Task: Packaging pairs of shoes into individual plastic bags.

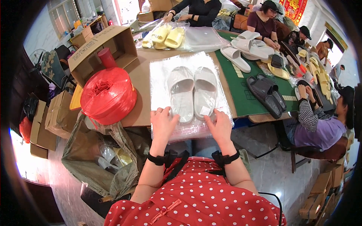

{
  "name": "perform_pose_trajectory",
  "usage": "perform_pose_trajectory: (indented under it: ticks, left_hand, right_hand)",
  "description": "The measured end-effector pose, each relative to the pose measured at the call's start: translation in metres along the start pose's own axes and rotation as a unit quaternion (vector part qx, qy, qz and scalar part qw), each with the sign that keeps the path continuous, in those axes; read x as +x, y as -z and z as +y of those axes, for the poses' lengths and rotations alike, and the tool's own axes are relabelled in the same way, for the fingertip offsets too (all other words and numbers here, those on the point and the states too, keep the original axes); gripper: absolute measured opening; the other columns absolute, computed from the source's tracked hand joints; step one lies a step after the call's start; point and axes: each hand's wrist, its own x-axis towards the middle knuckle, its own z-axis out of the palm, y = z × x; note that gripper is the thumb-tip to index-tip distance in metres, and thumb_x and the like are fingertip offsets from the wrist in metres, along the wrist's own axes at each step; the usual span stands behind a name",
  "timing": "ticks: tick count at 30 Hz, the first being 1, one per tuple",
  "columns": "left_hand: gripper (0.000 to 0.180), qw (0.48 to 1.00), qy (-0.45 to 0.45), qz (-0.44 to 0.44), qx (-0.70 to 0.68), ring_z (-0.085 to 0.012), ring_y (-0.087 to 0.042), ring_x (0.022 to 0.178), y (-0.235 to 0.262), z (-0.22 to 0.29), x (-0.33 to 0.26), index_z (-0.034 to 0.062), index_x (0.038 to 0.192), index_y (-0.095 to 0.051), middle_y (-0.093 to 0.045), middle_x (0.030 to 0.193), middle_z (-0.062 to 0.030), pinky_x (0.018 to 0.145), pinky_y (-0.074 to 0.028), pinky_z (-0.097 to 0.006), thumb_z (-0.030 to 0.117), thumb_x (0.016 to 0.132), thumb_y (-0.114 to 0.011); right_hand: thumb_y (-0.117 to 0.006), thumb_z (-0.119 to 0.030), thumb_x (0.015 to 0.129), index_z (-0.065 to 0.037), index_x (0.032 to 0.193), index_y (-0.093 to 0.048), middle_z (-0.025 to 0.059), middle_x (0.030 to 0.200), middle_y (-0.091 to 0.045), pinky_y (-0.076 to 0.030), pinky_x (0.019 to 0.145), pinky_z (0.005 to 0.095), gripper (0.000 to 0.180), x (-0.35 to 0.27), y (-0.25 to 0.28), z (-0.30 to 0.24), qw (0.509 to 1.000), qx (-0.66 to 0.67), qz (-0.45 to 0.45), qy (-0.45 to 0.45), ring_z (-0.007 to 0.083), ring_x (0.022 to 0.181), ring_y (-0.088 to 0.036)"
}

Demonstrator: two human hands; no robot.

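Observation:
A pair of pale grey slide slippers (185,92) lies side by side, toes away from me, inside a clear plastic bag (220,100). Under it is a stack of flat clear bags (160,71) with reddish near edges. My left hand (163,122) is at the near left corner of the filled bag, fingers curled on its edge and thumb beside the left heel. At the near right corner, my right hand (219,127) grips the bag by the right slipper's heel. A small white label (205,110) shows on that heel.
To the left sit a roll of red plastic twine (108,96) and an open cardboard box (102,56). An open woven sack (102,158) stands below. Bagged yellow slippers (167,35) lie beyond; white slippers (249,47) and black slippers (266,94) rest rightward. Several people work around the table.

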Motion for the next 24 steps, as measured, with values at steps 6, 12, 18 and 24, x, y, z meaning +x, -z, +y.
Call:
perform_pose_trajectory:
  ticks: [6,12,18,24]
  left_hand:
    - [0.055,1.000,-0.026,-0.001,0.002,-0.0368,-0.054,0.109,-0.006,-0.001,0.006,-0.0031,0.121,-0.065,-0.068,0.105,-0.0198,0.097,-0.044,-0.045,0.032,0.080,-0.075]
    - [0.063,0.983,0.066,-0.032,-0.169,-0.0388,-0.057,0.109,-0.008,0.014,0.013,-0.0064,0.126,-0.059,-0.069,0.105,-0.0238,0.095,-0.045,-0.044,0.033,0.080,-0.077]
    - [0.074,0.917,0.122,-0.125,-0.358,-0.0276,-0.056,0.124,-0.040,-0.017,0.017,-0.0113,0.137,-0.048,-0.062,0.128,-0.0245,0.100,-0.045,-0.035,0.029,0.082,-0.079]
    - [0.065,0.776,0.094,-0.100,-0.616,-0.0231,-0.053,0.127,-0.040,-0.031,0.006,-0.0060,0.147,-0.036,-0.052,0.142,-0.0142,0.108,-0.041,-0.035,0.005,0.091,-0.067]
  right_hand:
    - [-0.068,-0.045,0.089,0.004,0.116,-0.065,0.0162,0.090,-0.060,-0.048,0.077,0.0466,0.056,0.002,-0.003,0.005,1.000,0.010,0.002,0.007,0.0357,0.090,-0.059]
    - [-0.070,-0.042,0.088,0.004,0.116,-0.065,0.0137,0.083,-0.058,-0.046,0.073,0.0459,0.055,0.004,-0.003,0.006,1.000,0.021,-0.001,0.006,0.0334,0.084,-0.057]
    - [-0.073,-0.039,0.086,0.003,0.116,-0.065,0.0158,0.092,-0.057,-0.046,0.077,0.0464,0.053,0.002,-0.002,0.002,0.999,0.009,0.025,0.020,0.0348,0.089,-0.056]
    - [-0.079,-0.035,0.082,0.001,0.121,-0.062,0.0241,0.132,-0.046,-0.039,0.101,0.0496,0.056,0.000,0.007,-0.018,0.986,-0.045,0.128,0.096,0.0420,0.120,-0.045]
